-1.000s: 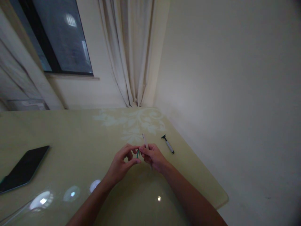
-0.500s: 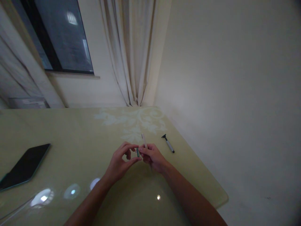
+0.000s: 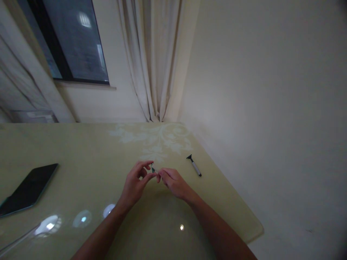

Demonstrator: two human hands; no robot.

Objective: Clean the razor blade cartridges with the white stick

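My left hand (image 3: 136, 179) pinches a small, dark greenish piece that looks like a razor cartridge (image 3: 153, 168) upright between thumb and forefinger. Close beside it, my right hand (image 3: 173, 180) is closed around a slim pale stick (image 3: 156, 170), mostly hidden by the fingers. The stick's end points left at the cartridge; whether the two touch I cannot tell. Both hands are above the table. To the right of my right hand lies a razor handle (image 3: 195, 167), grey with a black T-shaped head.
The glossy yellowish table (image 3: 225, 206) carries a white floral pattern at its far side. A dark tablet (image 3: 29, 187) lies at the left. A wall (image 3: 257, 126) runs along the right edge, with curtains (image 3: 151, 65) and a window (image 3: 76, 43) behind.
The pale stick, which stood upright above my right hand, now points left toward the cartridge. My left hand has shifted slightly left and up with the cartridge. The razor handle lies still.
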